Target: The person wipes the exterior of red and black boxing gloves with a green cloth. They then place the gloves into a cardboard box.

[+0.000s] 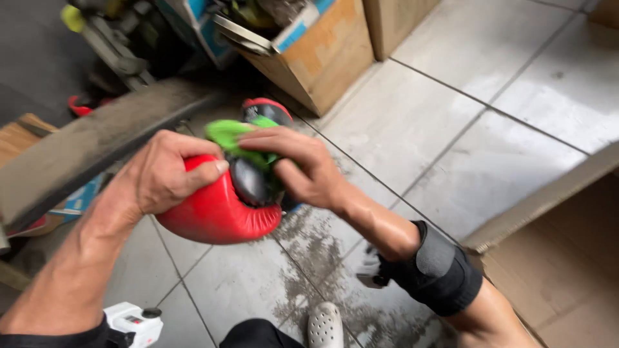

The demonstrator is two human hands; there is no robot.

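Observation:
My left hand (164, 175) grips a red and black boxing glove (219, 209) from the left, thumb across its top. Pressed against the glove's black part is a green cloth (233, 136), held down by my right hand (298, 164). A black elbow sleeve (431, 269) wraps my right arm. A second red and black glove (265, 111) lies on the floor just behind the hands.
Grey floor tiles (419, 116) look wet and dirty beneath the hands. An open cardboard box (322, 55) full of items stands behind, another box (554, 258) at right. A dark plank (97, 138) runs at left. A white bottle (134, 322) and my white shoe (324, 325) sit below.

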